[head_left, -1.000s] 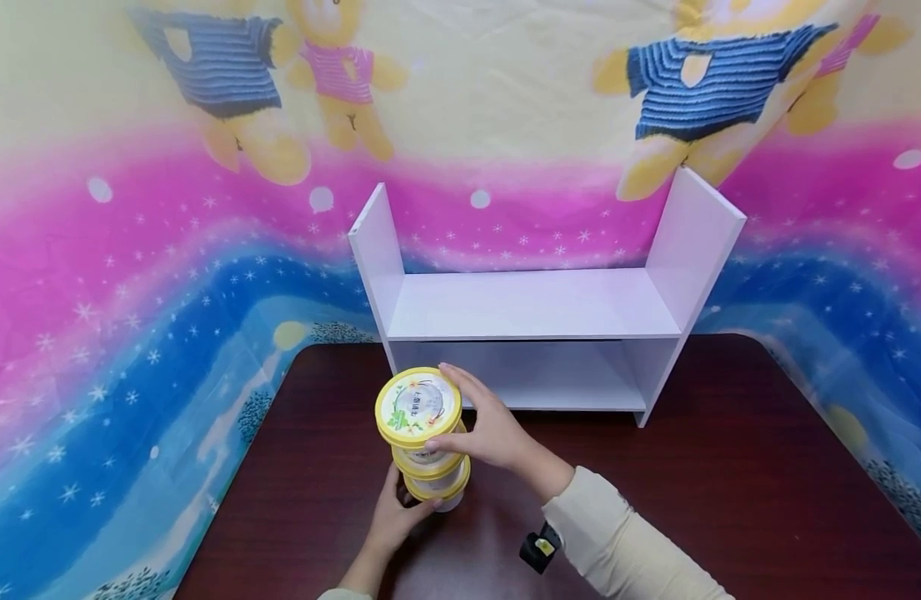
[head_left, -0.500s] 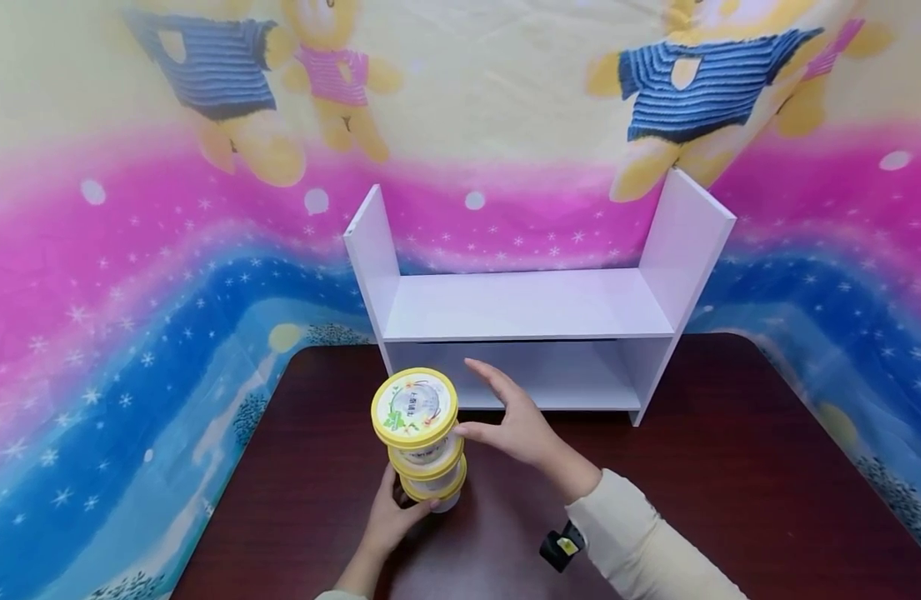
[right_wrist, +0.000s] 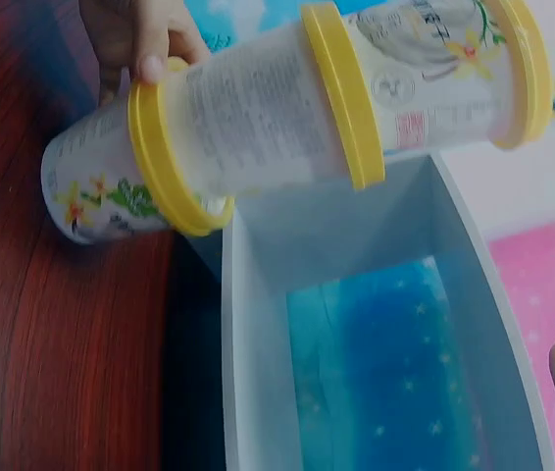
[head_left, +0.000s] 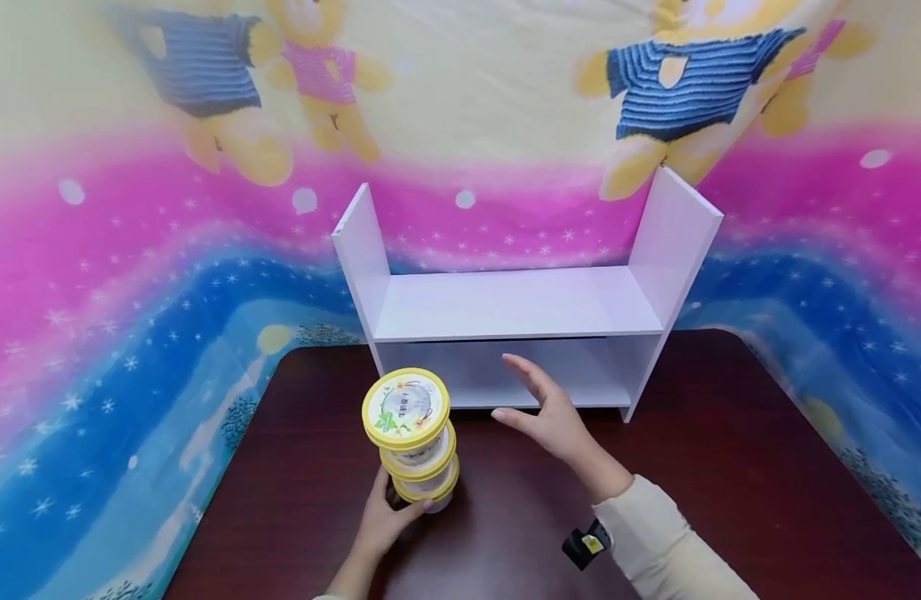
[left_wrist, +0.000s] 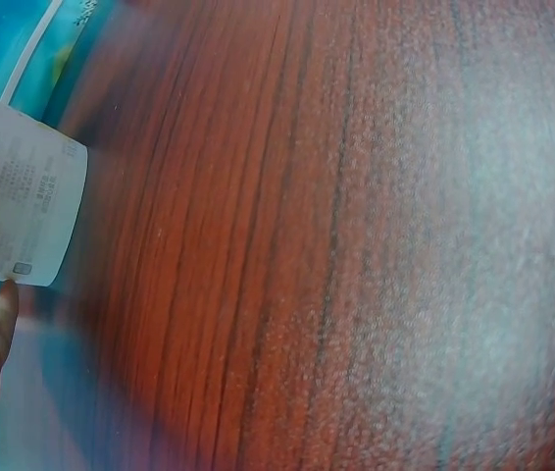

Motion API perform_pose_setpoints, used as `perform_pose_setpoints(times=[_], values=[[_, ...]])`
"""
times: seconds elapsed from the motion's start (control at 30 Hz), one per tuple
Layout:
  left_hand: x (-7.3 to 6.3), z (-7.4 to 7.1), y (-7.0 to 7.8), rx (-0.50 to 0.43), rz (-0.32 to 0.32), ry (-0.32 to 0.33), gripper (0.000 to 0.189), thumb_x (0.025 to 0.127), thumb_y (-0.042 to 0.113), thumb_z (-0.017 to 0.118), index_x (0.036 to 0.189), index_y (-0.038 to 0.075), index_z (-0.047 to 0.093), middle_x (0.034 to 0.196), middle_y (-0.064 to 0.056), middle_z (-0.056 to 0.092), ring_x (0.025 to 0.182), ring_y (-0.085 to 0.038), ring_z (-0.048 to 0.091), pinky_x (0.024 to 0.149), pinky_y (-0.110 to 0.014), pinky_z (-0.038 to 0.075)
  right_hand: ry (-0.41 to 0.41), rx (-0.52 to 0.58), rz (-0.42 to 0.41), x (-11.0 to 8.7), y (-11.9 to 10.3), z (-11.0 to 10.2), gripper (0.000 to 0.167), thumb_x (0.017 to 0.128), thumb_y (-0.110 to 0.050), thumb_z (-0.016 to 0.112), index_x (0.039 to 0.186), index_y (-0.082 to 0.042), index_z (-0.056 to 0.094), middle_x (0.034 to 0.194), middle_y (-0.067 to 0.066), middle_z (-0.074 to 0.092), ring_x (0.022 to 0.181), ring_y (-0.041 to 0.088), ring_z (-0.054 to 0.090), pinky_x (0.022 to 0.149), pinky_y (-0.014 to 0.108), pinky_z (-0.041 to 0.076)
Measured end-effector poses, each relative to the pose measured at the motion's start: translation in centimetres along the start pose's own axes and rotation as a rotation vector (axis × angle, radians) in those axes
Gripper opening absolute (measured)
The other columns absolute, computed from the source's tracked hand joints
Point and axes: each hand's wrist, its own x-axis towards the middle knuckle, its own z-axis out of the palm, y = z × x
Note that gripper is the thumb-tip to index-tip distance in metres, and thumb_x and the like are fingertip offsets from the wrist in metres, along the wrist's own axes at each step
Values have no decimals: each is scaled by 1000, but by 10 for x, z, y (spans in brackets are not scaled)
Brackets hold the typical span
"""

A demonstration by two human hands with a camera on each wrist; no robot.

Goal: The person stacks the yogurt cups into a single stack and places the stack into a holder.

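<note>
Several tubs with yellow lids form one stack in front of the shelf: a top tub (head_left: pixel 406 406), a middle tub (head_left: pixel 430 463) and a bottom tub (head_left: pixel 441 500). My left hand (head_left: pixel 380 518) grips the bottom tub from its left side, thumb at the front. In the left wrist view that tub (left_wrist: pixel 18 191) shows small print, with fingertips (left_wrist: pixel 3 314) at its edge. My right hand (head_left: pixel 553 417) hovers to the right of the stack, apart from it, thumb and fingers spread, holding nothing. The right wrist view shows the stacked tubs (right_wrist: pixel 258 108) side-on.
A white two-tier shelf (head_left: pixel 520 304) with upright side panels stands at the back of the dark wooden table (head_left: pixel 700 467). Behind it hangs a printed cloth (head_left: pixel 475 100) with bears. A black wrist device (head_left: pixel 586 546) sits by the right cuff.
My right hand has let go of the top tub and moved away to the right, fingers spread. My left hand keeps its grip on the bottom tub. The head view has shifted slightly.
</note>
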Motion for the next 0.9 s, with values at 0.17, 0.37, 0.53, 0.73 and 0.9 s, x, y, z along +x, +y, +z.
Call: perform_pose_setpoints(times=[0.17, 0.37, 0.53, 0.73, 0.9], values=[[5, -2, -11, -25, 7, -9, 84, 65, 9, 75, 133, 9, 25, 123, -15, 41, 107, -29, 41, 83, -41, 37, 37, -9, -16, -2, 10, -12, 62, 76, -1, 64, 129, 3, 32, 132, 19, 33, 123, 29, 25, 95, 47, 23], [10, -2, -31, -12, -9, -12, 87, 66, 14, 75, 136, 18, 22, 126, -11, 40, 108, -25, 42, 82, -36, 39, 87, -45, 5, -7, 41, -35, 58, 79, -8, 63, 129, -2, 35, 131, 14, 36, 122, 25, 27, 96, 43, 24], [9, -2, -33, -7, 4, -11, 85, 66, 15, 75, 134, 17, 24, 122, -10, 42, 105, -24, 44, 81, -35, 40, 144, -118, 28, -14, 58, -53, 57, 80, -16, 63, 130, -7, 37, 131, 10, 38, 121, 23, 30, 93, 24, 30], [9, -3, -33, -4, 18, -19, 84, 67, 13, 75, 134, 13, 24, 120, -13, 42, 103, -24, 45, 79, -34, 41, 216, -155, 41, -23, 63, -70, 55, 79, -16, 63, 128, -6, 39, 127, 13, 41, 118, 27, 34, 82, 7, 31], [10, -2, -34, -6, 2, -13, 82, 66, 15, 75, 132, 16, 27, 120, -11, 43, 103, -24, 45, 81, -36, 39, 277, -172, 61, -26, 67, -86, 53, 81, -16, 61, 127, -4, 40, 125, 17, 42, 116, 31, 35, 81, 9, 34]])
